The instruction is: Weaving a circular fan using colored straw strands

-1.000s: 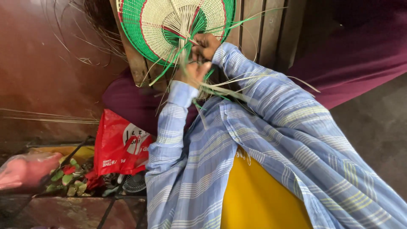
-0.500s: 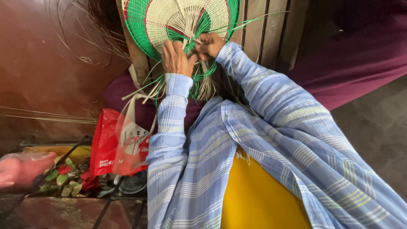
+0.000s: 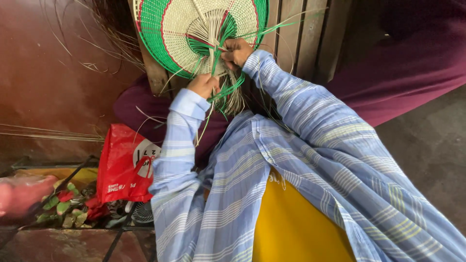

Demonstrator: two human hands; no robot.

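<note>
since half a second ago the left hand (image 3: 203,85) has slid down and away from the right hand (image 3: 236,51), so now it sits lower, near the bottom edge of the round woven fan (image 3: 189,29). the fan is cream in the middle with red lines and a wide green rim, and it stands up against a wooden plank wall (image 3: 291,39) at the top of the view. the left hand's fingers are curled tight and pinching some loose green strips (image 3: 228,90) that hang out from the fan's middle. the right hand is just above it, touching the fan's middle, with its fingers bent and pressed together on the strips there. both arms wear a blue striped shirt (image 3: 301,160), and a yellow cloth (image 3: 291,223) shows under the shirt, well below the fan. a red plastic bag (image 3: 121,167) lies below and to the left of the fan, beside the left sleeve. further left of the bag are red flowers with green leaves (image 3: 63,204) in a dark wire rack (image 3: 29,162). thin dry straws (image 3: 48,133) lie to the left of the fan.
</note>
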